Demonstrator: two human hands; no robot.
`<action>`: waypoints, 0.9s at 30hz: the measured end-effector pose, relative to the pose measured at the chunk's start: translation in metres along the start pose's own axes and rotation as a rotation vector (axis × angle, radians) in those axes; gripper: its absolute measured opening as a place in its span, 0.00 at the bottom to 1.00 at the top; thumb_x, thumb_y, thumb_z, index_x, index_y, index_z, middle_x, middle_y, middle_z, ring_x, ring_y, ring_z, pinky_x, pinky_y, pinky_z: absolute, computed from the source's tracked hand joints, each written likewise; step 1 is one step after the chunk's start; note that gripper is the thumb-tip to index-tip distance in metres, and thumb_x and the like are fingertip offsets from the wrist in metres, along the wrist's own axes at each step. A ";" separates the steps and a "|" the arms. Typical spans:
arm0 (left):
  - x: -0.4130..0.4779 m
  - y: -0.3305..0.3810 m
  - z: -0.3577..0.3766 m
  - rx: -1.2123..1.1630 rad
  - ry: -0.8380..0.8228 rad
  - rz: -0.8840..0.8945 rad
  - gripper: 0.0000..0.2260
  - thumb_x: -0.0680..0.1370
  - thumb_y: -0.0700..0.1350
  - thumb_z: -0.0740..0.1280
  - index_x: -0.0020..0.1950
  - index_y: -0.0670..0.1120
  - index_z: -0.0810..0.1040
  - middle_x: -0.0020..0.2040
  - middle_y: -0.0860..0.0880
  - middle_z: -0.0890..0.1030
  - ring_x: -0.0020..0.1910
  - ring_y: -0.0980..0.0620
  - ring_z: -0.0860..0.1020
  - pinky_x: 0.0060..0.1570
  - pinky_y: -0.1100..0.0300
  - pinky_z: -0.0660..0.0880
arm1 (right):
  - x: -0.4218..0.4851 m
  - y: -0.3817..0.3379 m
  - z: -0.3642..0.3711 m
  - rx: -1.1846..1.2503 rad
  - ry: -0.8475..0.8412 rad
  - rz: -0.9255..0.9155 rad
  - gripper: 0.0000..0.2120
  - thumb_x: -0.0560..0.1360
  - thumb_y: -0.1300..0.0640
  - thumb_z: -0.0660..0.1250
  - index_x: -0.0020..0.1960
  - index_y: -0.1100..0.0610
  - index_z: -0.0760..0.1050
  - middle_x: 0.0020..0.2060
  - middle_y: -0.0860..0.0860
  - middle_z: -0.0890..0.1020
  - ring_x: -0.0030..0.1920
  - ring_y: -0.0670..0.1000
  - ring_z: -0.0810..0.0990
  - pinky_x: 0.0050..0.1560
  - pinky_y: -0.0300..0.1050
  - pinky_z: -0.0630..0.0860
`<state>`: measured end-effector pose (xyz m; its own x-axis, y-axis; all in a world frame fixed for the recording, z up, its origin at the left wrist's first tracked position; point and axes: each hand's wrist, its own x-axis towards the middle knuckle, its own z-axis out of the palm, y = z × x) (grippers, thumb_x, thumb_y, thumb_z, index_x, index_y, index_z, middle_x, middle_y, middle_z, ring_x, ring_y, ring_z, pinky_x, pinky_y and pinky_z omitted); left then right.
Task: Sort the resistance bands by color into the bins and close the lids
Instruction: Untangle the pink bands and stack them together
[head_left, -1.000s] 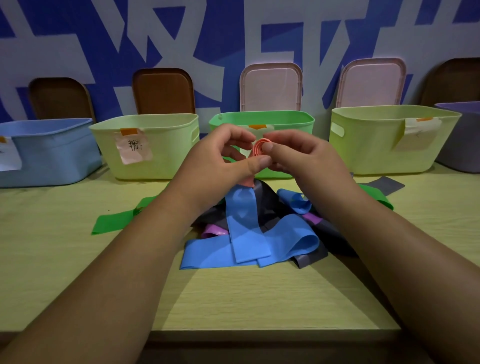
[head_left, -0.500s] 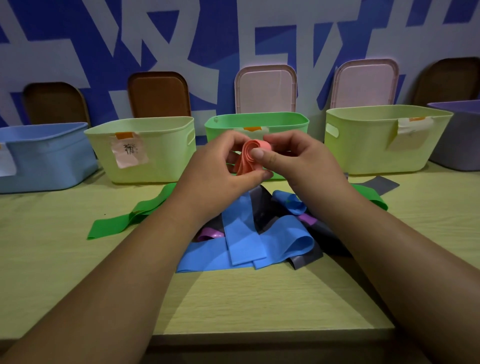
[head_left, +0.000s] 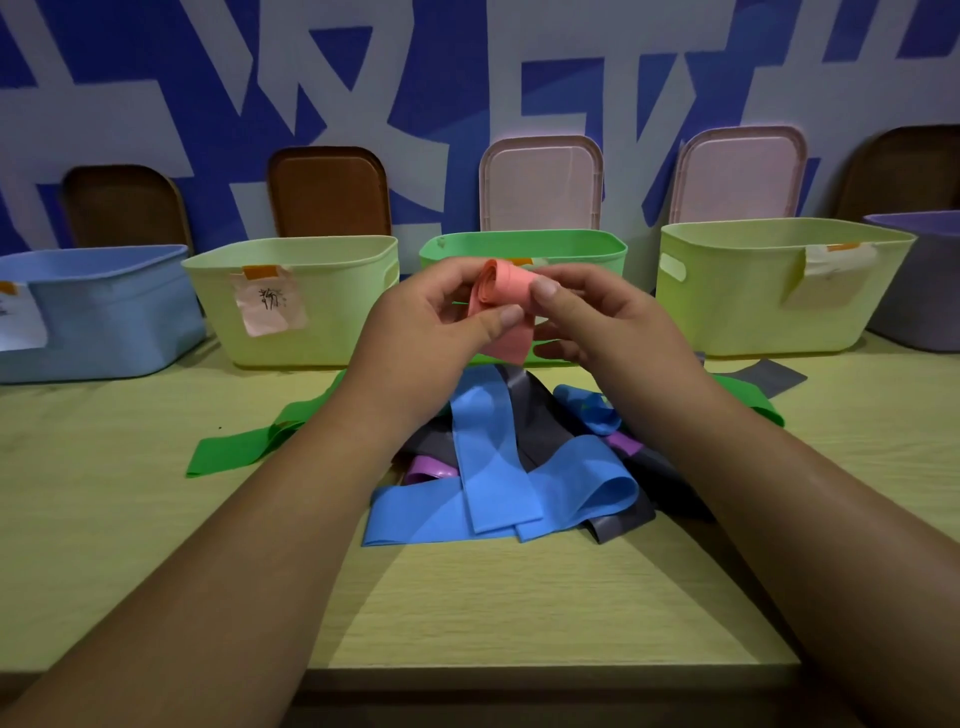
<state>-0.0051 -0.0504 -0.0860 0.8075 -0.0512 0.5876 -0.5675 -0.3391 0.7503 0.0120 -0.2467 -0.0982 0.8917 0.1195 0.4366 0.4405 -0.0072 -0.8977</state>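
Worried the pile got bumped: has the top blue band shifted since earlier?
No. The blue band still lies the same way before the green bin.

The left hand (head_left: 415, 332) and right hand (head_left: 608, 322) are left uncovered — nails cut short — and both forearms (head_left: 249, 545) are seen bare throughout.

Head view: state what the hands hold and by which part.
The salmon band, by its rolled-up top: the left hand pinches the roll's left side, the right hand its right side. The loose tail hangs free.
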 end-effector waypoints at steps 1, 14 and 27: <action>0.000 0.000 0.000 -0.026 -0.003 -0.009 0.17 0.78 0.41 0.77 0.66 0.50 0.84 0.57 0.53 0.88 0.58 0.54 0.85 0.64 0.48 0.82 | -0.001 -0.001 0.000 -0.013 -0.011 -0.007 0.12 0.84 0.50 0.72 0.66 0.51 0.84 0.57 0.52 0.88 0.56 0.55 0.88 0.61 0.59 0.85; 0.001 -0.005 0.000 -0.007 -0.062 -0.050 0.23 0.78 0.34 0.76 0.71 0.50 0.82 0.57 0.52 0.88 0.58 0.54 0.86 0.62 0.49 0.83 | 0.000 -0.001 0.001 -0.015 0.043 -0.003 0.18 0.83 0.42 0.71 0.54 0.56 0.87 0.51 0.56 0.89 0.56 0.60 0.88 0.61 0.64 0.84; -0.002 -0.003 0.006 -0.108 -0.077 -0.090 0.16 0.79 0.39 0.76 0.67 0.49 0.84 0.55 0.50 0.89 0.57 0.51 0.87 0.62 0.47 0.84 | 0.003 0.004 0.002 0.004 0.037 0.026 0.21 0.81 0.39 0.72 0.53 0.58 0.86 0.48 0.61 0.88 0.52 0.65 0.88 0.57 0.71 0.84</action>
<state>-0.0046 -0.0555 -0.0914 0.8634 -0.0986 0.4949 -0.5031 -0.2428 0.8294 0.0160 -0.2446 -0.1005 0.9063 0.0822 0.4145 0.4163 -0.0055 -0.9092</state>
